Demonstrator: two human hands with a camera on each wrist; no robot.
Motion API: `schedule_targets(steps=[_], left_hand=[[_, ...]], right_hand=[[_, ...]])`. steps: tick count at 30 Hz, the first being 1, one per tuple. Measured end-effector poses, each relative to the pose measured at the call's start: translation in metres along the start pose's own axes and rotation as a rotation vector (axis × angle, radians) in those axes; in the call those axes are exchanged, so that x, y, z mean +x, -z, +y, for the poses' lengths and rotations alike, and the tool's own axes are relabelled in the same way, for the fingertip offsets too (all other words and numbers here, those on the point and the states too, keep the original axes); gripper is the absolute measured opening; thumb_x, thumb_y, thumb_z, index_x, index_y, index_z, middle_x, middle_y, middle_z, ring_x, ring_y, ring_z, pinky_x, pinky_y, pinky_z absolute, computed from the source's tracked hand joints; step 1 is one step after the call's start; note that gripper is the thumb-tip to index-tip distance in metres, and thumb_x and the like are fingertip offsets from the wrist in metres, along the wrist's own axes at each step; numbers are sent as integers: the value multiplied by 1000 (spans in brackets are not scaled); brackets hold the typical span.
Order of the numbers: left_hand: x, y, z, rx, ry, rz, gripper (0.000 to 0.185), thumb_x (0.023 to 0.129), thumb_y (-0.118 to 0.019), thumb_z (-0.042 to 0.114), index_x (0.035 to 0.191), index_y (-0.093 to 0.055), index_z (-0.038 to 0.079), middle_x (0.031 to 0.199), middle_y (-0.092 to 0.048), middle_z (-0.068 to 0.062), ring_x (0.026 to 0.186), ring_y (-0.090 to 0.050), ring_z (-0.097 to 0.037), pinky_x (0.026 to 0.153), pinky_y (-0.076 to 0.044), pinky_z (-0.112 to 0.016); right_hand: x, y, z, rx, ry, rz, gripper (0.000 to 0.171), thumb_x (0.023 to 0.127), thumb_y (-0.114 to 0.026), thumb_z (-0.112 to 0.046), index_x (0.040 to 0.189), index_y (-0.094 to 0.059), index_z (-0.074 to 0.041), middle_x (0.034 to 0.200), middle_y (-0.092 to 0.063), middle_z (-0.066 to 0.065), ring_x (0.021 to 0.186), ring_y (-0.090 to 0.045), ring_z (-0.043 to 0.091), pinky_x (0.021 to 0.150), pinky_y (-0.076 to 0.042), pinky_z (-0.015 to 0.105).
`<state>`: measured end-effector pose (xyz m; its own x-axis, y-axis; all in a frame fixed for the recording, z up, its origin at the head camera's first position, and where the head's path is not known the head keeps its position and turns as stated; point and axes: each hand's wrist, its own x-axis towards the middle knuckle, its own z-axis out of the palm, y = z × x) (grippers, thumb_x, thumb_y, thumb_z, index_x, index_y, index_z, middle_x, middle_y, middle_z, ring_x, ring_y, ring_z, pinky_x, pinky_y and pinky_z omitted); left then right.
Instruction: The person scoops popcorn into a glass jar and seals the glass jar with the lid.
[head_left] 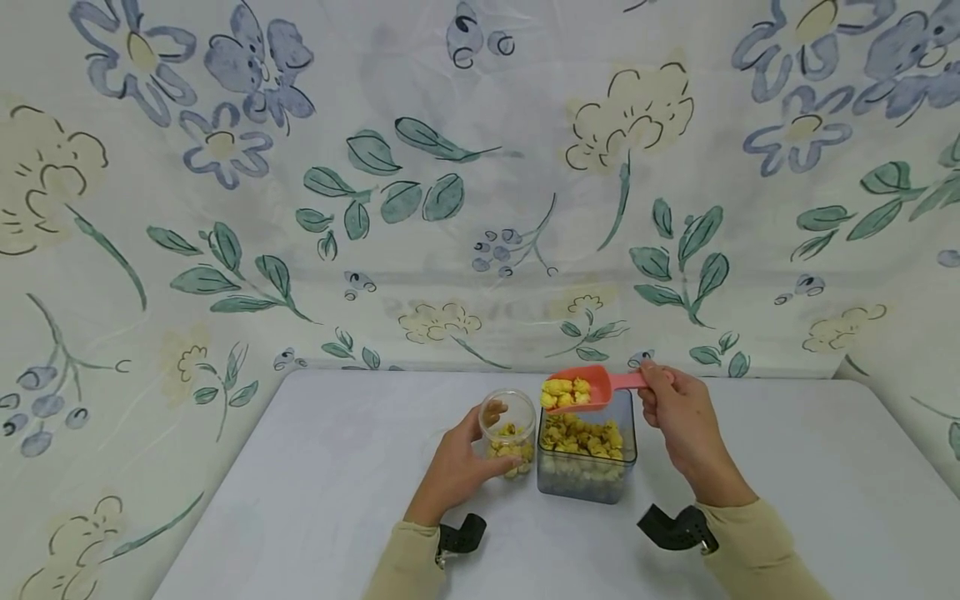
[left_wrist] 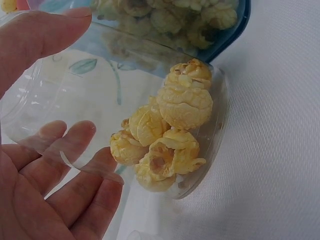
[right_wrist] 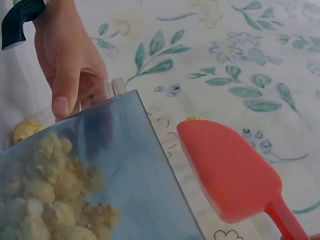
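Currently, left grip around clear jar, right grip around red scoop of popcorn above bluish tub.

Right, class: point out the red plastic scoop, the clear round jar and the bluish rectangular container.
Red plastic scoop (right_wrist: 229, 174): right wrist view, bowl's outside.
Clear round jar (left_wrist: 112, 102): left wrist view, side wall.
Bluish rectangular container (head_left: 579, 485): head view, front wall.

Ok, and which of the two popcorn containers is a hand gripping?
The round clear jar: the left hand curls around it. Neither hand grips the square bluish box beside it; the right hand holds the red scoop.
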<state>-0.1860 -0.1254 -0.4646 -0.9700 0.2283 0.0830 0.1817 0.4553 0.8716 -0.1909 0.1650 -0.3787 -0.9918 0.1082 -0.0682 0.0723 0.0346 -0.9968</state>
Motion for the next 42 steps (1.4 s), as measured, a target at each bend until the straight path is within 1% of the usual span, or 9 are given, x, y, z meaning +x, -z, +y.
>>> schedule_targets(steps=[3,9,15,22,28,30,33,37,42], left_hand=[[0,0,0,-1,-3,0,76,82,-84,33,147,-48,16,138,-59,-15,125,-55,-41,101,-46,-58],[-1,0,0,-12,-16,0,75,82,-85,31,146,-49,16,139,-59,-16,126,-56,-39,102,-45,-57],[-1,1,-1,-16,-18,-3,74,82,-85,31,146,-49,17,138,-59,-15,125,-56,-39,101,-46,-57],[-1,1,0,6,4,-2,75,82,-84,33,146,-49,18,138,-59,-13,124,-56,-41,100,-47,-58],[-1,1,0,3,-19,-6,72,83,-84,32,144,-50,19,141,-58,-13,127,-54,-38,103,-45,-57],[-2,1,0,3,-31,-5,73,83,-84,32,145,-50,17,141,-58,-14,127,-54,-37,103,-44,-56],[-2,2,0,6,-39,-4,74,83,-84,32,146,-49,14,141,-57,-15,127,-54,-37,103,-44,-56],[-2,2,0,7,-28,-5,76,83,-84,33,147,-48,13,141,-57,-16,126,-54,-40,102,-45,-57],[-2,1,0,20,7,-4,78,82,-84,35,147,-47,15,141,-57,-14,125,-55,-42,100,-47,-58]], right_hand=[[-1,-3,-3,-10,1,9,36,108,-49,-30,93,-51,2,70,-44,-1,64,-39,10,55,-35,23],[-2,-8,-7,-29,15,12,40,108,-48,-32,105,-56,7,70,-44,-2,64,-39,9,55,-35,21],[-3,-12,-9,-53,12,9,42,108,-47,-33,111,-59,7,69,-43,-1,64,-40,10,56,-35,22],[-3,-16,-12,-57,25,8,41,108,-48,-31,115,-61,8,67,-43,-1,61,-37,10,55,-33,23],[-4,-22,-14,-48,42,2,39,107,-49,-29,107,-60,8,64,-41,-1,57,-33,11,52,-29,24],[-3,-24,-15,-52,49,1,38,107,-50,-29,104,-60,8,64,-40,-1,56,-32,11,52,-28,24],[-3,-27,-16,-62,53,1,39,107,-50,-29,105,-61,8,64,-41,-1,56,-31,10,51,-28,23],[-3,-31,-17,-87,59,0,39,108,-50,-29,106,-63,8,63,-39,-2,54,-30,11,50,-26,24],[-2,-35,-17,-141,78,14,39,107,-50,-29,97,-62,7,61,-38,-1,54,-30,13,49,-25,25]])
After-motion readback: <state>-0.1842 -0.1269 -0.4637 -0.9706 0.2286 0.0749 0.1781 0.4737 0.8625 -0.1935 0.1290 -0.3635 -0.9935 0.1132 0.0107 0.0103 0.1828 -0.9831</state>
